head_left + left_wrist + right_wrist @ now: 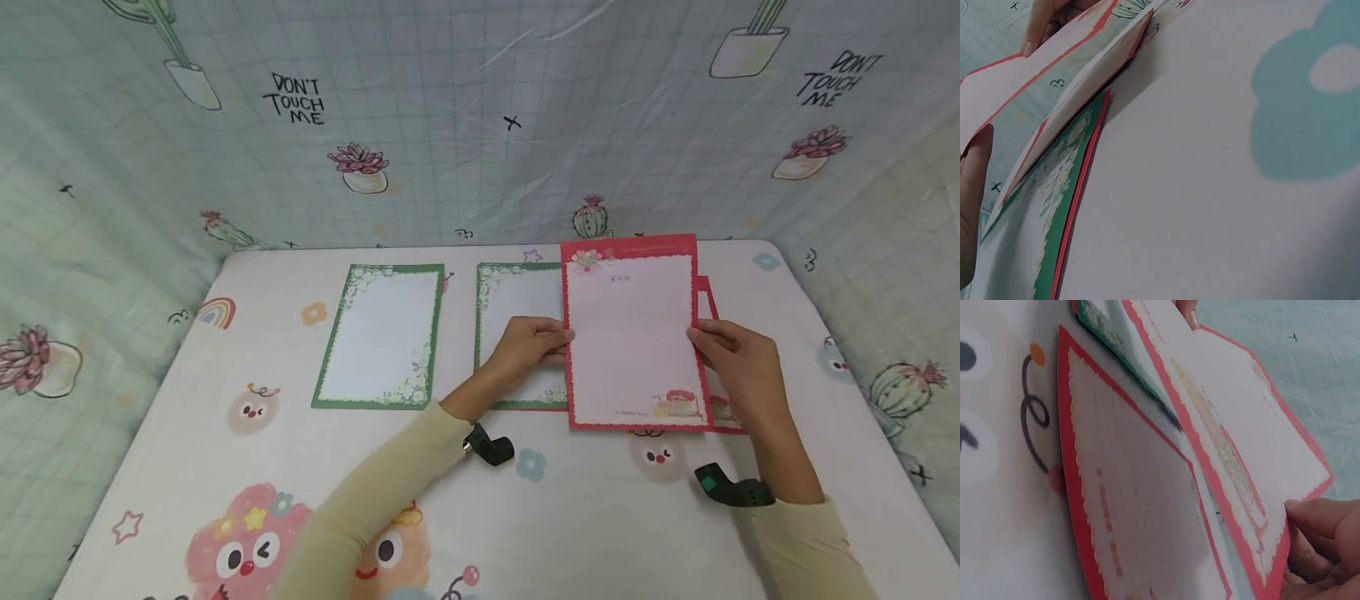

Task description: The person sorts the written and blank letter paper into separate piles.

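Note:
Both hands hold up a paper sheet with a red border (pixel 630 350), printed with flowers at its top left and a small picture at the bottom right. My left hand (pixel 525 354) pinches the left edge, thumb in front; my right hand (pixel 742 362) pinches the right edge. Behind it, a second red-bordered sheet (pixel 1135 500) is partly covered. A green-bordered sheet (pixel 517 292) with white flowers lies left of that one, partly hidden by the held sheet. In the left wrist view, a red edge (pixel 1077 187) shows under its green border.
Another green-bordered sheet (pixel 382 333) lies flat on the left of the table. The white tablecloth (pixel 300 450) carries cartoon prints. A patterned curtain (pixel 465 125) hangs behind and at both sides. Black wrist cameras (pixel 491 446) sit below both hands.

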Tool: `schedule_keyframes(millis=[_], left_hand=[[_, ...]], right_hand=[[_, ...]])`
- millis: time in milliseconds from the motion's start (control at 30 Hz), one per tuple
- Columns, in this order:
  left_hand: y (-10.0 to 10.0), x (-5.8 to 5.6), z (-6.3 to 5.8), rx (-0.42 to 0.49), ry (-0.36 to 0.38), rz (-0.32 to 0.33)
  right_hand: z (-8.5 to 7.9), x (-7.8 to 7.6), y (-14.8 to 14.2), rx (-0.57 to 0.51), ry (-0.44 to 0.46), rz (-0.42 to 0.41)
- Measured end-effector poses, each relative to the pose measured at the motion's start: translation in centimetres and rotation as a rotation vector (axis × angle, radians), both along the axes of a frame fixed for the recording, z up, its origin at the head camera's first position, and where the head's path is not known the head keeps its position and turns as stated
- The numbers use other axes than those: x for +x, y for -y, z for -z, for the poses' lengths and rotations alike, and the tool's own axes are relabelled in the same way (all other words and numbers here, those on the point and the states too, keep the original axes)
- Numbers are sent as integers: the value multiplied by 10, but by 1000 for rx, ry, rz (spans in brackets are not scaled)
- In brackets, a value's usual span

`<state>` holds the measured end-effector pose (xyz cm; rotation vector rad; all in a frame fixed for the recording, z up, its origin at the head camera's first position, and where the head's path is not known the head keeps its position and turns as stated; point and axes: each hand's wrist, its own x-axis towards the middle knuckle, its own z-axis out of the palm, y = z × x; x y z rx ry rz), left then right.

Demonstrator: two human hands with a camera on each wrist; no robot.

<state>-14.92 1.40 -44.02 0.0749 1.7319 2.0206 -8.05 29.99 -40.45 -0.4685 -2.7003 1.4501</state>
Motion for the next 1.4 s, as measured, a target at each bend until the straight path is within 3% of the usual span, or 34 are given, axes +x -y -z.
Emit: schedule_keyframes(millis=[200,400,700,1000,1267,1400], left_hand=[[-17,3,3,33,30,28],[-29,0,1,40,15,37],[-48,-3,1,24,1,45],[-58,-1,0,17,9,28],[-67,-3,0,-135,-54,25],[-71,-3,0,-177,-49,42]], right_hand=[[-1,5,-13,37,42,39],[-1,7,-25,61,83,25],[4,10,-42,37,86,-8],[2,12,-50,9,50,33],[3,13,-58,-86,45,90],[4,15,-61,-106,13,102]])
